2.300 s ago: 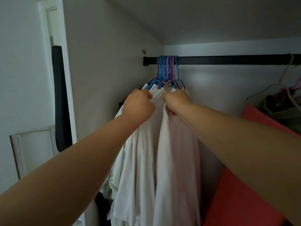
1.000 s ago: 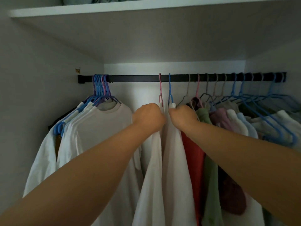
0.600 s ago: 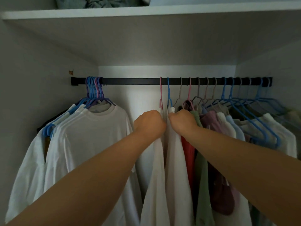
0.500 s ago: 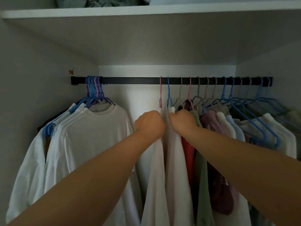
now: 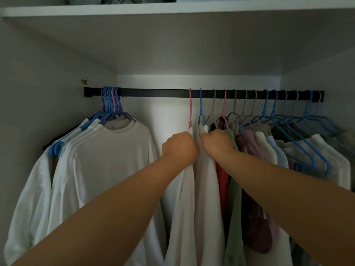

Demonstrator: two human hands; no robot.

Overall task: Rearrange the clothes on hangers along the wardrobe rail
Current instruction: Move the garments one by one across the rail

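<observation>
A black rail [image 5: 157, 92] runs across the wardrobe. At its left end hangs a tight bunch of white shirts [image 5: 107, 160] on blue and pink hangers. Mid-rail, my left hand [image 5: 179, 147] is shut on a white garment [image 5: 182, 208] hung from a pink hanger [image 5: 190, 108]. Just right of it, my right hand [image 5: 218, 143] is shut on a second white garment [image 5: 207, 198] on a blue hanger [image 5: 201, 108]. The two fists almost touch. Coloured clothes [image 5: 249, 150] on several hangers fill the rail's right half.
A white shelf [image 5: 172, 8] with folded cloth on top spans the wardrobe above the rail. Bare rail shows between the left bunch and the pink hanger. Side walls close in at left and right.
Since 2.3 s ago both hands carried two white garments from the left bunch to mid-rail. Over the last second the hands have stayed put; only the view shifted slightly.
</observation>
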